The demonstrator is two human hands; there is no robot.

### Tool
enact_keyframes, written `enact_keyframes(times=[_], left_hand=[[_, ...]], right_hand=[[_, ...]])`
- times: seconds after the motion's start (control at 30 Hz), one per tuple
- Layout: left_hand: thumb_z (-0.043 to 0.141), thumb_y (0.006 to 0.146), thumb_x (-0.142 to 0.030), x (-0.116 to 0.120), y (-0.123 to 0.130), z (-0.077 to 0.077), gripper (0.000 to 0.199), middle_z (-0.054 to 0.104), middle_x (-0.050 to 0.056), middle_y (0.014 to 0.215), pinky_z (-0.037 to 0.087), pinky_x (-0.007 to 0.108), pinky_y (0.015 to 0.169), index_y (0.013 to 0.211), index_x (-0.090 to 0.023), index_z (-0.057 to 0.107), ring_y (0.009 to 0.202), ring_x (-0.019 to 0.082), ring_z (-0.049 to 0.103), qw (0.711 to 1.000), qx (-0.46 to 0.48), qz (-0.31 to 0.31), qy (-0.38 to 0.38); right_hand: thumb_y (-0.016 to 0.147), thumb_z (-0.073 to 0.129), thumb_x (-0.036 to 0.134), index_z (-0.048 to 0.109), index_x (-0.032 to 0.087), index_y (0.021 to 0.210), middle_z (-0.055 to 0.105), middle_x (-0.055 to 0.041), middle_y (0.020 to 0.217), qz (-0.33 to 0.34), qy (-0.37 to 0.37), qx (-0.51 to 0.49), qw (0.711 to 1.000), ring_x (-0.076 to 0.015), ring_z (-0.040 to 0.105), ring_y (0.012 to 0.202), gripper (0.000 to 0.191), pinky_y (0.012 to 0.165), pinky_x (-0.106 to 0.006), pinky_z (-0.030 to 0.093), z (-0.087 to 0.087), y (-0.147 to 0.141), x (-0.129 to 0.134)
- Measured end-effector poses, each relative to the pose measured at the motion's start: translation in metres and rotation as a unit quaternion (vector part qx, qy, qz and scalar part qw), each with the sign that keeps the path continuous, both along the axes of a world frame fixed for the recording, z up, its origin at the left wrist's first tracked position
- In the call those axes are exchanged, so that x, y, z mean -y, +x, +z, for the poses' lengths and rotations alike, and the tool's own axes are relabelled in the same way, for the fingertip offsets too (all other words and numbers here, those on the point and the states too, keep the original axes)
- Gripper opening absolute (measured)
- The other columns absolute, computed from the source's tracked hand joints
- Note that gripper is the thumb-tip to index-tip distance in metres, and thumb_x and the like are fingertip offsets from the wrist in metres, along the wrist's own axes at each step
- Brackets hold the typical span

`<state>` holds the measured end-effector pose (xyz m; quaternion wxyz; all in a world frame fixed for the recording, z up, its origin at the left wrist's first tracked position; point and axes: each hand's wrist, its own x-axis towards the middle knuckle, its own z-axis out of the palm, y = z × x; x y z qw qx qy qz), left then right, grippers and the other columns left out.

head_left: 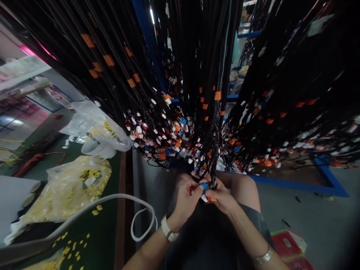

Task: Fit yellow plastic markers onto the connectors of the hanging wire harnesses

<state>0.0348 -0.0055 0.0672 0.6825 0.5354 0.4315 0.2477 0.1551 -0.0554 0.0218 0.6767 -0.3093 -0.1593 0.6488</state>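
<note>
Above my lap, both hands meet at the lower end of a black wire harness (216, 135). My left hand (189, 195) pinches a blue connector (204, 186) between thumb and fingers. My right hand (222, 197) is closed around the connector ends just beside it, its thumb pressing near the blue piece. White and orange connectors (211, 199) show under the right thumb. Wires run from the hands up into the hanging bundle. The fingertips partly hide how the pieces sit together.
Thick bundles of black harnesses (107, 75) with orange tags hang ahead and on both sides. A blue frame (298, 183) runs low at the right. On the green bench at left lie a bag of yellow parts (64, 187), a white cup (98, 146) and a grey hose (112, 197).
</note>
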Motion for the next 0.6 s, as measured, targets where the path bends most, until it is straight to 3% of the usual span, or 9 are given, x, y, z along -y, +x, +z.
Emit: enact_keyframes(times=[0.37, 0.5, 0.6], left_hand=[[0.067, 0.069, -0.035, -0.004, -0.002, -0.003, 0.026, 0.053, -0.003, 0.059, 0.036, 0.019, 0.052, 0.066, -0.013, 0.053, 0.054, 0.007, 0.046, 0.997, 0.013, 0.002, 0.07], [0.064, 0.072, -0.039, -0.007, -0.003, -0.002, 0.03, 0.05, -0.004, 0.053, 0.028, 0.018, 0.042, 0.064, -0.013, 0.052, 0.043, 0.004, 0.039, 0.999, 0.028, 0.001, 0.027], [0.059, 0.075, -0.045, -0.011, -0.005, -0.004, 0.036, 0.049, -0.004, 0.052, 0.018, 0.018, 0.037, 0.063, -0.013, 0.051, 0.036, 0.002, 0.031, 0.998, 0.045, -0.013, -0.033]], right_hand=[[0.053, 0.081, 0.02, 0.053, 0.023, 0.081, 0.063, 0.0031, 0.075, -0.012, -0.001, -0.045, 0.999, -0.0111, 0.057, 0.06, 0.04, 0.051, -0.02, 0.045, -0.003, -0.004, -0.006], [0.052, 0.083, 0.025, 0.055, 0.023, 0.083, 0.065, 0.0025, 0.077, -0.025, -0.012, -0.025, 0.999, -0.0125, 0.058, 0.061, 0.041, 0.053, -0.022, 0.045, -0.003, -0.006, -0.006], [0.056, 0.078, 0.042, 0.056, 0.022, 0.082, 0.067, -0.0001, 0.077, -0.037, -0.047, -0.023, 0.998, -0.0149, 0.06, 0.06, 0.039, 0.049, -0.023, 0.044, -0.002, -0.005, -0.007]])
